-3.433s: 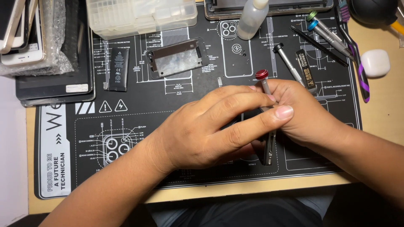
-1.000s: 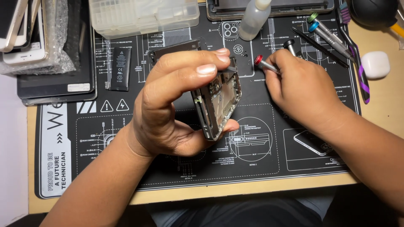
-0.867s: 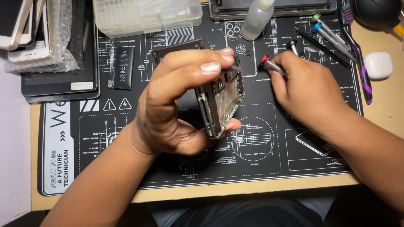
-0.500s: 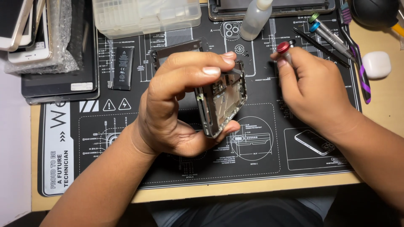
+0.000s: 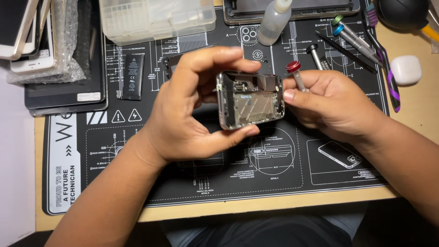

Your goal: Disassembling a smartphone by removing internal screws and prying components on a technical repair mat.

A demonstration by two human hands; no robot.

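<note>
two raised hands: left hand point(image 5: 192, 110) grip pinching phone frame point(image 5: 250, 98), right hand point(image 5: 336, 103) fisted around screwdriver point(image 5: 296, 74)

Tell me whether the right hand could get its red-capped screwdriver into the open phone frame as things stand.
Probably yes. The left hand holds the phone frame with its open side up, and the right hand, gripping the red-capped screwdriver, already touches the frame's right edge. Nothing lies between them.
</note>
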